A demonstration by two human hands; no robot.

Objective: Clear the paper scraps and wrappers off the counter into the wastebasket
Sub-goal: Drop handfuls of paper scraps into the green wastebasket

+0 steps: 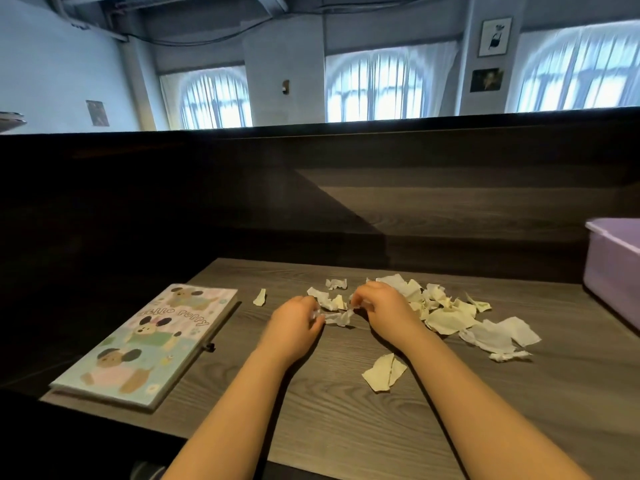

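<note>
Several torn white and cream paper scraps (pixel 446 317) lie scattered over the grey wood counter (pixel 329 410), mostly right of centre. One small scrap (pixel 259 296) sits apart to the left, and a folded cream piece (pixel 383 372) lies nearer me. My left hand (pixel 294 327) and my right hand (pixel 384 306) meet at the middle of the counter. Both pinch the same crumpled white scrap (pixel 337 317) between their fingertips. A lilac plastic wastebasket (pixel 613 271) stands at the right edge, partly out of frame.
A picture notebook with puppy drawings (pixel 149 344) lies on the counter's left part, a dark pen (pixel 221 320) along its right side. A tall dark wood panel (pixel 311 188) rises behind the counter. The counter's front edge runs close to me.
</note>
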